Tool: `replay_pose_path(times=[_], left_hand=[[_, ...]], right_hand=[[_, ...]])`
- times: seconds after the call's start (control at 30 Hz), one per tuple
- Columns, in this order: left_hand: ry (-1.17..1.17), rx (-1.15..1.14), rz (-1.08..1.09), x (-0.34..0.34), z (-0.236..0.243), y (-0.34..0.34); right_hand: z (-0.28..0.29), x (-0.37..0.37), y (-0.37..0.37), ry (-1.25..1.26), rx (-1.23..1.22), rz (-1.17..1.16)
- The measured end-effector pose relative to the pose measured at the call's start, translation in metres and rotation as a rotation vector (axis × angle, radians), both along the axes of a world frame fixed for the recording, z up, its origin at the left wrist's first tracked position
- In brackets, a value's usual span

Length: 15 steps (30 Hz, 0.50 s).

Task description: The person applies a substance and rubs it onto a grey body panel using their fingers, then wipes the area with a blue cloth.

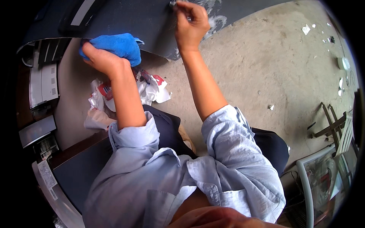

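Head view: left hand (99,59) grips blue cloth (118,46); right-hand fingers (186,11) pinch small metal piece (173,3).

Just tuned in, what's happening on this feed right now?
A person in a light blue shirt leans over a dark panel lying on a concrete floor. The left hand presses a blue cloth against the panel's edge. The right hand pinches a small metal part at the panel's surface; what kind of part it is cannot be told. Crumpled white and red wrappers lie on the floor just below the cloth.
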<state>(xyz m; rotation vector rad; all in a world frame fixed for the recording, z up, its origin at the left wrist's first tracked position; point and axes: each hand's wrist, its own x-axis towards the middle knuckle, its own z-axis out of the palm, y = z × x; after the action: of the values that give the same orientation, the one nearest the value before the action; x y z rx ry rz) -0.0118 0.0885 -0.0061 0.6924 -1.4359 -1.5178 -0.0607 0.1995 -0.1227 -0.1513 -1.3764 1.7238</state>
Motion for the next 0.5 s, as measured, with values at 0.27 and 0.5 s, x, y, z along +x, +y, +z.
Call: replay_pose_path(times=[0.27,0.5], left_hand=[[0.0,-0.018,-0.044,-0.003,-0.002,-0.004],[0.05,-0.041,-0.099,-0.007,-0.002,-0.006]], right_hand=[[-0.051,0.014,-0.01,-0.097,-0.053,0.086],[-0.039,0.007,-0.006,-0.067,-0.044,0.019]])
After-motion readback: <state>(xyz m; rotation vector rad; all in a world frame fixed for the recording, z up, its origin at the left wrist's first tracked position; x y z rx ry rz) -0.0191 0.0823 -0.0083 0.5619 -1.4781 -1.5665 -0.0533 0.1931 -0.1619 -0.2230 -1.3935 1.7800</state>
